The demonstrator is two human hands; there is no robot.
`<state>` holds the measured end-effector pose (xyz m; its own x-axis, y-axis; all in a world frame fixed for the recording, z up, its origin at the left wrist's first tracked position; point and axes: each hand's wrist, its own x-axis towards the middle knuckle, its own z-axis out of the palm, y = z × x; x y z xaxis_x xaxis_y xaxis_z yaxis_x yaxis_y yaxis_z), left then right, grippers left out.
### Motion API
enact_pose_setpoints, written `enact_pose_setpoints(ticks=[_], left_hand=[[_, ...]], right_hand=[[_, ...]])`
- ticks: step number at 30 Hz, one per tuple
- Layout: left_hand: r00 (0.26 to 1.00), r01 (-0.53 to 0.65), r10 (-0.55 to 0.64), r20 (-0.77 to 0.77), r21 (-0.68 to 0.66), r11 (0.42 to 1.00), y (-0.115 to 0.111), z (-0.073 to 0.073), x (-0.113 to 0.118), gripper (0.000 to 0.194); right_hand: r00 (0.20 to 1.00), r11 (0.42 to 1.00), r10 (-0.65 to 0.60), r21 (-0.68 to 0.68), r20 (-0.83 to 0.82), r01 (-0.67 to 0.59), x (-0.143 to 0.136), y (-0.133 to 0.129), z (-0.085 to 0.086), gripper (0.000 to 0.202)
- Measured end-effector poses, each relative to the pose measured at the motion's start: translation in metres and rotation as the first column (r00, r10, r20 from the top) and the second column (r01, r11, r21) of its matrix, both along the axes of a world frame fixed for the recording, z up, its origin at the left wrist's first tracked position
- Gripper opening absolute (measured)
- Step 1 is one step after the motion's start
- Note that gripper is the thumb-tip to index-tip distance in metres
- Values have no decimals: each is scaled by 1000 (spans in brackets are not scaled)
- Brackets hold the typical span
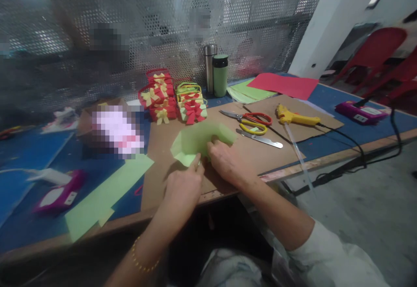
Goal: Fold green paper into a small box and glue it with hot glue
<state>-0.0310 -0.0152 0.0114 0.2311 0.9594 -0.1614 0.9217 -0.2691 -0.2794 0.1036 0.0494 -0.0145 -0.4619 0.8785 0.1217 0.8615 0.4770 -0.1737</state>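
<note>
Both my hands were on the pale green paper sheet (pixel 203 137), over the brown mat (pixel 159 165) near the middle of the table's front edge. Left hand (pixel 185 183): narrow, fingertips holding the sheet's near edge. Right hand (pixel 224 161): fingers curled in, gripping the sheet on its right half. Hands just beside each other; sheet bent, not flat.

Behind the sheet, toward the back edge: red paper baskets (pixel 159 96) with yellow bows, then light green baskets (pixel 192 100) with a red bow in front. Right of those, a steel flask (pixel 210 65) and a green tumbler (pixel 220 78), close together.

Right of my hands: scissors (pixel 243 117), one loop red, one yellow, with a flat metal blade (pixel 260 139) just in front. Further right, a yellow glue gun (pixel 298 118), its clear glue stick (pixel 298 154) reaching past the front edge. Red paper (pixel 286 85) lay over green sheets (pixel 250 89) by the back edge. Purple power socket (pixel 361 112) near the right end.

Left: green paper strip (pixel 110 196), angled toward the front edge. Box (pixel 86 126) behind it, probably cardboard; contents too blurred to read.
</note>
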Motion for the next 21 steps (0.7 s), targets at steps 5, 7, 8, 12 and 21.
enact_pose_setpoints(ticks=[5, 7, 8, 12, 21], left_hand=[[1000, 13, -13, -17, 11, 1000, -1, -2, 0, 68], [999, 15, -15, -38, 20, 1000, -4, -3, -1, 69], [999, 14, -13, -45, 27, 1000, -7, -4, -3, 69], [999, 11, -9, -43, 56, 998, -15, -6, -9, 67], [999, 12, -12, -46, -4, 1000, -11, 1, -15, 72]], right_hand=[[1000, 1000, -13, -10, 2, 13, 0, 1, -1, 21], [1000, 1000, -11, -13, 7, 11, -1, 2, -2, 21], [1000, 1000, -8, -9, 8, 8, -1, 3, -2, 21], [1000, 999, 12, 33, -8, -11, -1, 5, -6, 27], [999, 998, 25, 54, -21, -24, 1, 2, -4, 27]])
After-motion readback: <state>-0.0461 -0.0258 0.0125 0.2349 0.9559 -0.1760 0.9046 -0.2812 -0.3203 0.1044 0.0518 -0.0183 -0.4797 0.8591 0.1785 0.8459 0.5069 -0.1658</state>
